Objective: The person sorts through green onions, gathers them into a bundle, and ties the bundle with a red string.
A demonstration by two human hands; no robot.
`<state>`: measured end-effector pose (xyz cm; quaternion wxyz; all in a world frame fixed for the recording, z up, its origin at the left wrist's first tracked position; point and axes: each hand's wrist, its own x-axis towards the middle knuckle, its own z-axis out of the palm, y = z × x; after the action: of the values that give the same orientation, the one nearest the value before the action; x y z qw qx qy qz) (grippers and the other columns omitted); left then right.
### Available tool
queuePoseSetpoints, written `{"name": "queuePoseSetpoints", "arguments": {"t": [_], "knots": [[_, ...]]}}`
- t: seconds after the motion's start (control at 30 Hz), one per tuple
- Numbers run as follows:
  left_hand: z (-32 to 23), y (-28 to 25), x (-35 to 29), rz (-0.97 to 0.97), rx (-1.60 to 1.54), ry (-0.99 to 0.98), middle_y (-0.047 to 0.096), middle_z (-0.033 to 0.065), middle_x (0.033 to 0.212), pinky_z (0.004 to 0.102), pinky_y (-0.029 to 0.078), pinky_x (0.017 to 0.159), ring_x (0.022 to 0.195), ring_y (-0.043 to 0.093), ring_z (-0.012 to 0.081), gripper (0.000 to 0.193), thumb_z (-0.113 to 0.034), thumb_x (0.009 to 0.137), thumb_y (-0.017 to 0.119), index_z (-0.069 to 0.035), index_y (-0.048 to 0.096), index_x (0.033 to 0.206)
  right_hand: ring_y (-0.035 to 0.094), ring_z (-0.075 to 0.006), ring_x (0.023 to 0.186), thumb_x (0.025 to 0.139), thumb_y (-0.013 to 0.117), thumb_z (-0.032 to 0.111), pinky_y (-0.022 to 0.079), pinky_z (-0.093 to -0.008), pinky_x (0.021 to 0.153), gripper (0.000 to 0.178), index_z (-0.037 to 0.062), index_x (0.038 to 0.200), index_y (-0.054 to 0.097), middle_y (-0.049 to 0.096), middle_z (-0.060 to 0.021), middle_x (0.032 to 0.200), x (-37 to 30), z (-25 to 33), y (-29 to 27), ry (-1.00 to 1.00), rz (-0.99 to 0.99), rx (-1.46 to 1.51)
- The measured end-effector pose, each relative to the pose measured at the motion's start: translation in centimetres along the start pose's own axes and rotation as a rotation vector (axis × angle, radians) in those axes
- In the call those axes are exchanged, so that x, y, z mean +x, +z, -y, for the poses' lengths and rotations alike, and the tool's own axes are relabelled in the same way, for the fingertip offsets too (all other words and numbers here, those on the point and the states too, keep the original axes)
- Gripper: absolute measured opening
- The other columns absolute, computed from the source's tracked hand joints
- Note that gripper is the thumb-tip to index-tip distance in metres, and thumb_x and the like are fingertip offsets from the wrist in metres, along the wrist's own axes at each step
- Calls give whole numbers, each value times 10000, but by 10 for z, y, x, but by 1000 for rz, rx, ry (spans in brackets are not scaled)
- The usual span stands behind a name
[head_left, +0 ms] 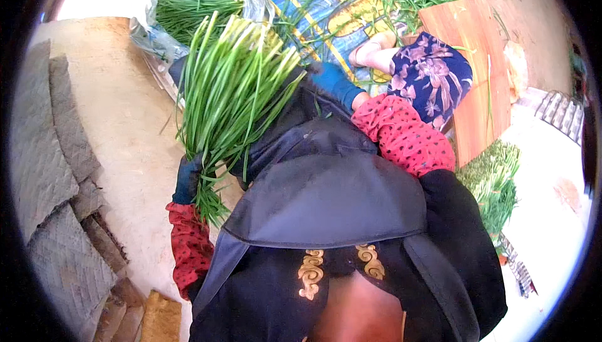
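A: Hands?
B: Your left hand (187,179) grasps the chive bunch (232,91) at your lap (307,119)'s left edge; your right hand (333,82)'s grip, can't tell.
A: Tip?
B: Level the pale ends (241,30); squeeze gently.

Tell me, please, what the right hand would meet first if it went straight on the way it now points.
Probably the green bunch, at its pale stalk ends, up and to the left of the right hand. Depth is unclear; it might pass beneath them.
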<state>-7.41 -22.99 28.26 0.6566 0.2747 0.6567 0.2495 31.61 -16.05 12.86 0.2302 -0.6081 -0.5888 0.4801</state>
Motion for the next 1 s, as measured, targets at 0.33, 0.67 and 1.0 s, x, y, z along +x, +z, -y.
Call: {"name": "queuePoseSetpoints", "arguments": {"t": [0.33,0.67,1.0], "knots": [[-181,112,5,306,446,227,622,42,932,258,474,731,800,580,131,353,-148,774,669,10,569,1073,597,-210,776,835,508,270,484,-304,646,280,67,1007,592,628,-93,922,-35,32,-13,-685,527,-150],[-219,176,-4,179,1652,1110,582,149,755,416,456,534,624,587,318,569,-273,653,697,-52,518,1146,591,-216,827,889,481,240,496,-337,726,293,20,1067,558,616,-108,999,29,68,-5,154,317,1493],[7,69,-45,-127,1875,943,533,121,933,406,437,615,736,556,289,589,-186,751,567,-124,380,1306,587,-200,715,888,477,254,498,-326,652,309,17,1072,553,617,-100,897,7,47,-37,67,-39,1401]]}}
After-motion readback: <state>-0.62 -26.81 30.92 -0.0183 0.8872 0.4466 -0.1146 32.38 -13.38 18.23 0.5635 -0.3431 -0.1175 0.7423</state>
